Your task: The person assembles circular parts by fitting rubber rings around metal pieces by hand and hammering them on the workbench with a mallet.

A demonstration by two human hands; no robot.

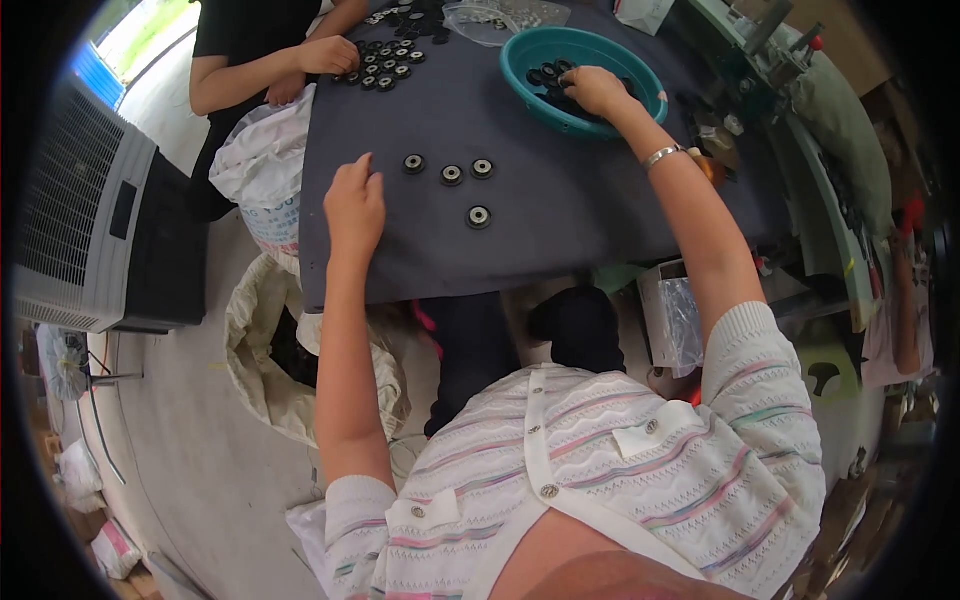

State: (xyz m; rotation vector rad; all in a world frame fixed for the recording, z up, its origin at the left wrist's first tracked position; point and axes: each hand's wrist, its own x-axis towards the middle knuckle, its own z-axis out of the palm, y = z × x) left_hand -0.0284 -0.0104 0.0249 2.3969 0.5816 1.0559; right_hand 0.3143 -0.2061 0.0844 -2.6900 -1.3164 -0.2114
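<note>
Far left: a grey and white cooler unit (90, 215) is standing on the floor, well apart from your work
Sacks: a white woven sack (262, 170) is hanging at the left edge of the surface (560, 215), and a second open sack (262, 350) is sitting below it
Co-worker: another person's hand (328, 54) is resting at the far left corner, just beside a packed cluster of black rings (385, 62)
Your left hand (354, 203): you are resting it flat near the left edge, fingers (364, 170) together and pointing away from you; its grip is closed on nothing that I can see
Rings in the middle: three round black rings with pale centres (451, 170) are lying in a short row just right of your left fingertips, and a fourth ring (478, 216) is lying alone, nearer to you and slightly further right
Key relation: the row is lying to the right and a little ahead of your left hand, which is much the nearer hand; the rings are round, so they have no long axis
Teal bowl (540, 50): it is sitting at the far right part of the surface, holding more dark rings
Your right hand (597, 88): you are reaching into the bowl, fingers curled down among the rings; I cannot tell whether the grip is clamped on one
Far right: a green machine (770, 50) is standing beside the bowl
</note>
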